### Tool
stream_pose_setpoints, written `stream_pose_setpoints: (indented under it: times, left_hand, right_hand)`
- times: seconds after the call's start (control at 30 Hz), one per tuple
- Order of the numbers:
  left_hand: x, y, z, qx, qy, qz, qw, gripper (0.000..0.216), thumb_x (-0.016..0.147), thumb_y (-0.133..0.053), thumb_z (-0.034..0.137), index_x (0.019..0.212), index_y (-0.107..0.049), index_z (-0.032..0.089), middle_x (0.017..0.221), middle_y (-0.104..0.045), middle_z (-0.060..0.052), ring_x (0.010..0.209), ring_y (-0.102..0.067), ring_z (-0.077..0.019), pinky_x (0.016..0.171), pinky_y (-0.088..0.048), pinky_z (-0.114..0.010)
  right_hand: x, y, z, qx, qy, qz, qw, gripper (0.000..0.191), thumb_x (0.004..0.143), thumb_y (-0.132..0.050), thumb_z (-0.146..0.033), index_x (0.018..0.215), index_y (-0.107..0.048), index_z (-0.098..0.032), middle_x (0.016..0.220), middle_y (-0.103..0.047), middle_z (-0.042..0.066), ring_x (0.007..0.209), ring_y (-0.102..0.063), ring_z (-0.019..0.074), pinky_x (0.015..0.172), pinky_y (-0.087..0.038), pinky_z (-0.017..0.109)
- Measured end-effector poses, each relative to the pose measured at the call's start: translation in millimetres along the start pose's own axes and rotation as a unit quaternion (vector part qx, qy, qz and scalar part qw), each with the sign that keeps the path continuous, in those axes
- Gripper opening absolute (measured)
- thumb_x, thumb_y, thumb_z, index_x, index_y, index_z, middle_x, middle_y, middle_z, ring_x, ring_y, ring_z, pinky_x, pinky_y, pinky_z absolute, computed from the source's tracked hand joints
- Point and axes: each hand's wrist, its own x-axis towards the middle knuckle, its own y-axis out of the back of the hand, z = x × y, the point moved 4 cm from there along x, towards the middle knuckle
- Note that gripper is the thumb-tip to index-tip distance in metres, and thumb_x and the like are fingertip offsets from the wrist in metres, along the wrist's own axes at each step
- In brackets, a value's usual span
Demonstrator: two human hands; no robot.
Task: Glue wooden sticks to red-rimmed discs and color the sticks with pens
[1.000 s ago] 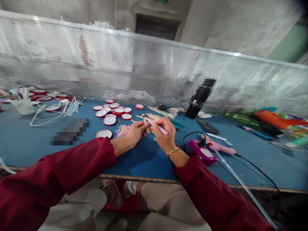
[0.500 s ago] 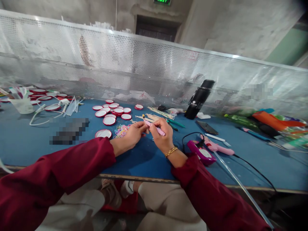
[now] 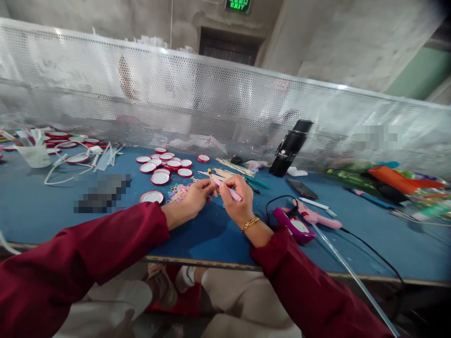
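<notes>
My right hand (image 3: 237, 199) is closed around a pink pen-like tool (image 3: 234, 194), its front end angled up and left toward my other hand. Between the fingertips of my left hand (image 3: 199, 196) is a short, thin stick (image 3: 210, 174) with a yellow end and a dark band; its lower part is hidden by fingers. The two hands meet just above the blue table. Right beside my left hand lies a tangle of small pastel-coloured loops (image 3: 178, 192). Beyond the fingertips, pale wooden sticks (image 3: 225, 175) are spread out.
Several red-rimmed round lids (image 3: 160, 177) lie left, near a dark phone-like slab (image 3: 102, 192). A black bottle (image 3: 291, 148) stands at the back. On the right are a purple box (image 3: 294, 226), a pink glue gun (image 3: 320, 218) with a cord and a clear rod. Perforated metal (image 3: 225, 103) borders the table.
Both hands keep nearly the same hold and place. The view has tilted slightly, so the background sits a little lower.
</notes>
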Motion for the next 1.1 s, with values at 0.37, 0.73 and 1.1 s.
stream_pose_setpoints:
  times: [0.37, 0.73, 1.1]
  left_hand:
    - [5.4, 1.3, -8.6, -0.003, -0.017, -0.014, 1.0, 0.027, 0.075, -0.065, 0.042, 0.07, -0.057, 0.017, 0.067, -0.051, 0.001, 0.061, -0.045, -0.0096, 0.055, -0.033, -0.022]
    - [1.1, 0.5, 0.1, 0.015, -0.012, 0.004, 1.0, 0.027, 0.075, -0.064, 0.041, 0.066, -0.054, 0.017, 0.065, -0.051, 0.002, 0.057, -0.044, -0.0092, 0.053, -0.031, -0.022]
    - [4.7, 1.6, -4.7, 0.006, -0.043, -0.009, 0.999, 0.029, 0.076, -0.063, 0.043, 0.066, -0.055, 0.016, 0.065, -0.053, 0.001, 0.057, -0.043, -0.0092, 0.053, -0.03, -0.023]
  right_hand:
    - [-0.2, -2.6, -0.4, -0.014, -0.001, -0.022, 1.0, 0.015, 0.083, -0.057, -0.025, 0.071, -0.05, -0.021, 0.068, -0.055, -0.001, 0.066, -0.052, 0.0148, 0.062, -0.041, 0.029]
    - [-0.3, 0.2, -2.6, -0.018, 0.017, -0.005, 1.0, 0.013, 0.082, -0.058, -0.024, 0.072, -0.05, -0.022, 0.068, -0.056, 0.0, 0.067, -0.053, 0.0156, 0.062, -0.042, 0.03]
    - [1.4, 1.7, -2.2, -0.032, 0.017, 0.001, 0.999, 0.015, 0.083, -0.058, -0.024, 0.071, -0.049, -0.022, 0.067, -0.055, -0.001, 0.065, -0.052, 0.0152, 0.062, -0.041, 0.03]
